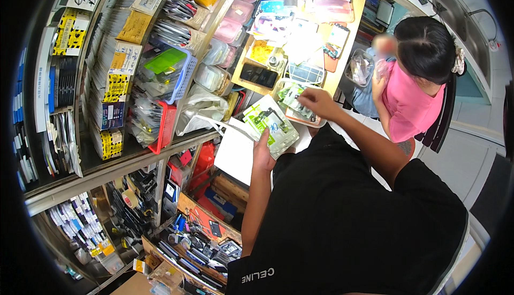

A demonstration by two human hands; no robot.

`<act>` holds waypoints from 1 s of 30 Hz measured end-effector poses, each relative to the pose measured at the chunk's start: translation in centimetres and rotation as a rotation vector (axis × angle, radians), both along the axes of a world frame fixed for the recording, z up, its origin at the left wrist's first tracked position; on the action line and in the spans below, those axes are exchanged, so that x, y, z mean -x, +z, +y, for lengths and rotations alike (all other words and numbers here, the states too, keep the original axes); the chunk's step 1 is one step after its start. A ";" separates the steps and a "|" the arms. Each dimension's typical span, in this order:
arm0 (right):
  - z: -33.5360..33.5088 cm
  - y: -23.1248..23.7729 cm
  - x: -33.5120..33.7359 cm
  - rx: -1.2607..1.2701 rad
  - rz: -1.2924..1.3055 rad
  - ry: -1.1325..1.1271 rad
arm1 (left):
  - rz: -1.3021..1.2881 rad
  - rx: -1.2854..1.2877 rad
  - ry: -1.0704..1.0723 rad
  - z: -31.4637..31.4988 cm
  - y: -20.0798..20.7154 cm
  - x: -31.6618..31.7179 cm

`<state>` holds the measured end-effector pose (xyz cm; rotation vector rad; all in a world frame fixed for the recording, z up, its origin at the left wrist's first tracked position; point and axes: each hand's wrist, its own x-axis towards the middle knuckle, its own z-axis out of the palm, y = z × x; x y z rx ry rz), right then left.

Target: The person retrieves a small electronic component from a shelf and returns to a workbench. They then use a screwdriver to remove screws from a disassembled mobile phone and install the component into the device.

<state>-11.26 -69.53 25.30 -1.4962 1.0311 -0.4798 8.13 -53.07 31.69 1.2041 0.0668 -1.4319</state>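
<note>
My left hand [262,155] grips a flat green-and-white plastic packet [274,125] by its near edge, thumb on top. Dark pieces show in the packet, along with blue handwriting. My right hand [318,104] is bent down over a clear plastic box [310,121], its fingers drawn together at the packets [290,95] inside. Whether those fingertips pinch one is hidden. The packets in the box have similar green-and-white printing. Under the packet in my left hand lies a white surface [234,155].
A black phone [259,75] and a wire rack [305,73] sit on the brightly lit wooden table [348,38]. Shelves at left hold packed sleeves, a blue basket [184,75] and a red basket [162,129]. At right, a seated person in pink [409,102] is beside another clear tub [360,67].
</note>
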 end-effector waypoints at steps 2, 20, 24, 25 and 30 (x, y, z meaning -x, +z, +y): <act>1.9 0.2 -1.8 -0.133 -0.162 0.054 | -0.006 0.017 -0.034 -0.2 0.2 0.3; -2.3 -1.1 0.3 0.365 0.108 -0.216 | 0.052 0.005 -0.010 -0.1 0.5 -0.1; -2.0 -0.7 0.5 0.505 0.183 -0.104 | 0.036 0.043 -0.022 -0.2 0.4 -0.2; -1.6 -0.5 0.2 0.394 0.138 -0.079 | 0.042 0.021 -0.023 -0.2 0.3 -0.2; 1.9 1.1 -1.9 -0.014 -0.114 0.153 | 0.056 0.044 -0.040 -0.6 0.3 0.1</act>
